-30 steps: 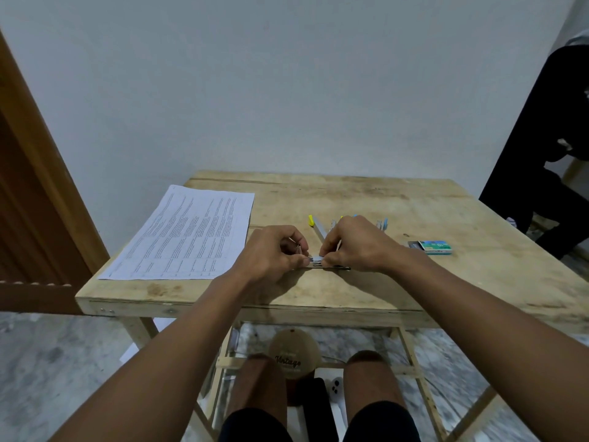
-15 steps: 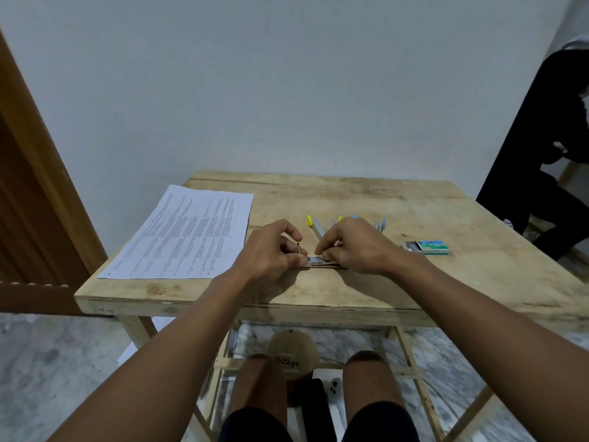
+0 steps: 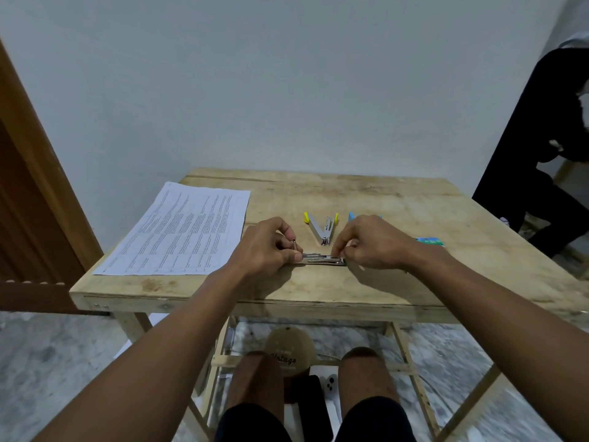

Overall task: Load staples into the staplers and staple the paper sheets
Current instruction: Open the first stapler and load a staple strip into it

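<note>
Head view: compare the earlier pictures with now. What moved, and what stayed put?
The right hand slid right along the metal stapler, baring more of it and the yellow stapler behind. The left hand still grips its other end. The paper and staple box stayed put.

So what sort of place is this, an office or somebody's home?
Likely a plain room in a home or small workshop, not an office: a rough wooden plank table, a brown wooden door at the left, and a mottled grey stone floor.
</note>
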